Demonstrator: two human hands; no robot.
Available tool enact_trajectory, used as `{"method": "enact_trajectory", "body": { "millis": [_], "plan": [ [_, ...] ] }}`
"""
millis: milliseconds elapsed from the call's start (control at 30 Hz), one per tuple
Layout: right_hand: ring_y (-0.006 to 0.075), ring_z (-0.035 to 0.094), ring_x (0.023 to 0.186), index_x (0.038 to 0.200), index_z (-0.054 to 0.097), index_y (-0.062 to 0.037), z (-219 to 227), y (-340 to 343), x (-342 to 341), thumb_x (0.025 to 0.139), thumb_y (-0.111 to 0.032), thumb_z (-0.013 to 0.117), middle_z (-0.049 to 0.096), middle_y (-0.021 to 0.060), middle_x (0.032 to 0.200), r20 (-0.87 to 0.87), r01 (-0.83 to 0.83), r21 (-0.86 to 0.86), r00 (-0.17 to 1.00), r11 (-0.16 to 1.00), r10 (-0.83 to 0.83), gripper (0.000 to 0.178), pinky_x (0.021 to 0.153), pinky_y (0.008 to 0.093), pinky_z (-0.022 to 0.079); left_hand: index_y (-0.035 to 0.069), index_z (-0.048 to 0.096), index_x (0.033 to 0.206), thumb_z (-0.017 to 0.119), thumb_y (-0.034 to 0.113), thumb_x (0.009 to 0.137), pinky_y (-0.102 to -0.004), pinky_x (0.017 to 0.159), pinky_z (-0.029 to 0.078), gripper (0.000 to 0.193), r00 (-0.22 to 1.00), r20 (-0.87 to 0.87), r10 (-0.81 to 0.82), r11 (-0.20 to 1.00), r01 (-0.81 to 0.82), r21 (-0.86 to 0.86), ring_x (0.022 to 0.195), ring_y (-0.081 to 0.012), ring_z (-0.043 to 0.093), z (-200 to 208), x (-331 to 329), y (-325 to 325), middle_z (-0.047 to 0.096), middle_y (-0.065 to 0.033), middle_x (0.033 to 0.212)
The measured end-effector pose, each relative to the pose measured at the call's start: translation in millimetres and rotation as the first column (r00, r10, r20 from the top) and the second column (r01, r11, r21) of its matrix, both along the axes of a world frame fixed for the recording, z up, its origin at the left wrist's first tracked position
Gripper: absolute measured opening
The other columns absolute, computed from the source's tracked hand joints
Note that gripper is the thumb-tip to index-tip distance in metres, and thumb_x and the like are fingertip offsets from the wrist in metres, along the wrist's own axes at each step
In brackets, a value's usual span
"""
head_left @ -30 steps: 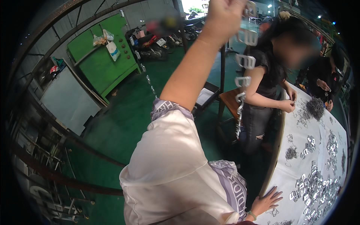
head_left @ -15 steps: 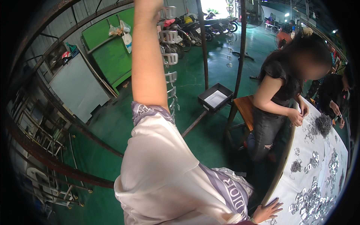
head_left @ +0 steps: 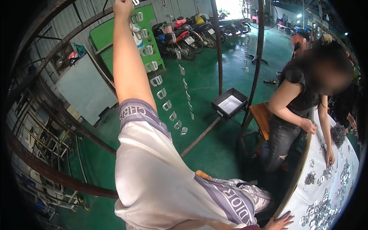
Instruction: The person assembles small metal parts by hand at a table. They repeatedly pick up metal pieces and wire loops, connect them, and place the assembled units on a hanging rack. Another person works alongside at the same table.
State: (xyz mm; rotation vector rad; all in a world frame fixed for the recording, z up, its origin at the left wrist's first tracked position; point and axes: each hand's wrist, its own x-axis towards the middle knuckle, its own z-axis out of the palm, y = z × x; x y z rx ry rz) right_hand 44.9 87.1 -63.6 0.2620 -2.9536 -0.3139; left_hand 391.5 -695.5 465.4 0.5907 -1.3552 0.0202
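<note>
My left arm is raised high, with my left hand (head_left: 124,9) closed at the upper edge of the picture, fingers partly cut off. Beside it hangs a strand of metal buckles (head_left: 156,80), linked one below another, and its top meets my fingers. A second buckle strand (head_left: 185,83) dangles a little to the right, apart from my arm. Low on the right, my right hand (head_left: 280,221) rests with fingers spread on the edge of the white-topped table (head_left: 293,197). Near it on the table lies a pile of loose metal buckles (head_left: 320,214).
A rusty metal frame (head_left: 76,188) curves round on the left, and its upright post (head_left: 218,50) stands ahead. A black tray (head_left: 230,102) sits on the frame. At the right a co-worker (head_left: 293,103) handles parts beside a wooden stool (head_left: 260,117). Motorbikes (head_left: 184,40) stand behind.
My left hand has shifted leftward in view, and the buckle strand beside it now shows fully. The co-worker has stretched one hand down to the tabletop. My right hand stays on the table.
</note>
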Motion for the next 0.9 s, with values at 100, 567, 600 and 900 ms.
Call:
{"method": "enact_trajectory", "body": {
  "millis": [100,567,600,900],
  "plan": [
    [0.0436,0.03,0.134,0.146,0.031,-0.0201,-9,7,-2,0.073,-0.05,0.067,0.034,0.0148,0.147,-0.025,0.005,-0.01,1.0,1.0,-0.005,0.087,0.101,0.0617,0.032,0.003,0.058,0.089,0.06,0.014,0.085,-0.0341,0.061,0.048,0.012,0.991,0.074,0.112,0.994,-0.113,0.005,0.068,-0.0175,0.056,20,6,-28,0.06,-0.0085,0.075],
    [0.0421,0.031,0.133,0.145,0.033,-0.019,0,2,7,0.074,-0.047,0.065,0.035,0.0136,0.147,-0.032,0.027,-0.008,0.999,1.0,-0.027,0.082,0.102,0.0624,0.029,0.008,0.062,0.088,0.058,0.012,0.083,-0.036,0.058,0.05,0.008,0.98,0.097,0.173,0.973,-0.186,0.138,0.066,-0.0189,0.058,64,-9,-129,0.063,-0.0101,0.074],
    [0.0419,0.032,0.133,0.144,0.033,-0.0187,7,0,11,0.074,-0.047,0.064,0.035,0.0136,0.147,-0.027,0.04,0.001,0.999,0.999,-0.04,0.082,0.102,0.0617,0.029,0.008,0.061,0.088,0.057,0.012,0.083,-0.0359,0.056,0.05,0.007,0.988,0.075,0.138,0.975,-0.148,0.166,0.064,-0.0188,0.058,52,-16,-122,0.062,-0.0098,0.073],
    [0.042,0.033,0.132,0.143,0.036,-0.017,13,-8,10,0.074,-0.047,0.064,0.038,0.0141,0.145,-0.035,0.012,0.067,0.999,0.998,-0.009,0.08,0.102,0.0595,0.03,0.008,0.06,0.091,0.058,0.013,0.085,-0.0339,0.047,0.046,0.008,0.969,-0.17,-0.176,0.956,0.21,0.204,0.058,-0.0172,0.058,37,-13,-98,0.062,-0.0076,0.071]
  ]
}}
